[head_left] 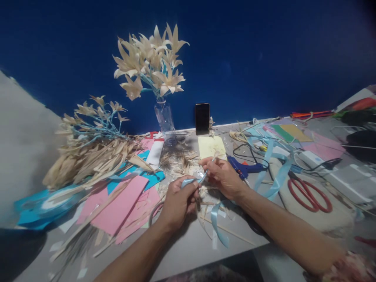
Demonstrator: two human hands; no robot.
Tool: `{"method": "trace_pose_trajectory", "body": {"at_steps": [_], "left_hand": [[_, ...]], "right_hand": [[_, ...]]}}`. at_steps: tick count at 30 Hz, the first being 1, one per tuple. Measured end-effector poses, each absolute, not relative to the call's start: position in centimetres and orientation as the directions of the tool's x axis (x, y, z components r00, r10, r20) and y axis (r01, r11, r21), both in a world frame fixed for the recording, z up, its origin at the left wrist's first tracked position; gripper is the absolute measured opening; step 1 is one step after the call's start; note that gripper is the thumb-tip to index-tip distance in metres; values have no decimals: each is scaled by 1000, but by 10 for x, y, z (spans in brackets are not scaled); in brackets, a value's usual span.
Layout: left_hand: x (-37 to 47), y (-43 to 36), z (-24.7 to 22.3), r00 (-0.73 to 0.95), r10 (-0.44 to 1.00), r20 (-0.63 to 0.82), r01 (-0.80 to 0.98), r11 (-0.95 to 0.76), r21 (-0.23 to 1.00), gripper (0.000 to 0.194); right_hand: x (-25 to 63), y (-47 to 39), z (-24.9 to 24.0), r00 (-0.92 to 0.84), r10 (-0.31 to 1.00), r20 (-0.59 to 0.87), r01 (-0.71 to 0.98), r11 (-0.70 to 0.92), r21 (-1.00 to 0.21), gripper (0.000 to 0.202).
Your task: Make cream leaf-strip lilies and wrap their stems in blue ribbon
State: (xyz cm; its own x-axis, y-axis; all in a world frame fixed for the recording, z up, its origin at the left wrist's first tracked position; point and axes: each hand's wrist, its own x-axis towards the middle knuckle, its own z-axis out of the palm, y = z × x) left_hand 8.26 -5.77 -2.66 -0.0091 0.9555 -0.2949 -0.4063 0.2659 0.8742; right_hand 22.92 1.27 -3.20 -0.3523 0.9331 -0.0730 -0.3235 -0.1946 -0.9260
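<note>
1. my left hand [180, 201] is curled nearly closed, with thumb and finger pinching the blue ribbon [189, 182].
2. my right hand [226, 176] is half curled, its fingertips nipping the ribbon's thin end. i can't tell if a stick is inside.
3. the ribbon sits between my hands, the middle of my clock.
4. if my left pinch gets loose, it could slip and go crooked.
5. the glue gun [246, 168] is at two o'clock, just beside my right hand. touching its tip could burn me, if it's hot.
6. the bottle [164, 119] at eleven o'clock looks top-heavy with flowers [155, 58]; a knock could tip it.
7. i can't read any words or brands.
</note>
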Motion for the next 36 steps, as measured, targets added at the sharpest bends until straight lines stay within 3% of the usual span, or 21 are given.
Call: {"method": "trace_pose_trajectory", "body": {"at_steps": [4, 9, 12, 16, 21, 25, 33, 36], "left_hand": [[78, -54, -28, 115, 933, -340, -554, 344, 758, 20], [76, -53, -29, 273, 896, -349, -653, 439, 617, 19], [75, -53, -29, 304, 888, -346, -682, 456, 571, 19], [74, -53, -28, 310, 891, -331, -693, 450, 563, 18], [74, -52, -27, 286, 901, -327, -698, 430, 572, 18], [74, -52, -29, 266, 910, -317, -698, 409, 588, 17], [75, -51, -31, 264, 900, -347, -694, 427, 579, 16], [76, -51, -32, 272, 893, -359, -691, 441, 572, 16]], "right_hand": [[237, 13, -32, -581, 811, -70, -391, -353, -850, 47], [242, 14, -36, -616, 784, -77, -351, -361, -864, 46], [240, 15, -41, -548, 832, -87, -307, -297, -904, 39], [236, 17, -48, -392, 914, -106, -302, -236, -924, 40], [235, 20, -55, -386, 913, -133, -382, -290, -878, 48], [234, 18, -58, -339, 935, -99, -381, -233, -895, 59], [236, 12, -52, -414, 910, -12, -213, -110, -971, 37], [238, 12, -53, -426, 905, -3, -200, -98, -975, 38]]}}
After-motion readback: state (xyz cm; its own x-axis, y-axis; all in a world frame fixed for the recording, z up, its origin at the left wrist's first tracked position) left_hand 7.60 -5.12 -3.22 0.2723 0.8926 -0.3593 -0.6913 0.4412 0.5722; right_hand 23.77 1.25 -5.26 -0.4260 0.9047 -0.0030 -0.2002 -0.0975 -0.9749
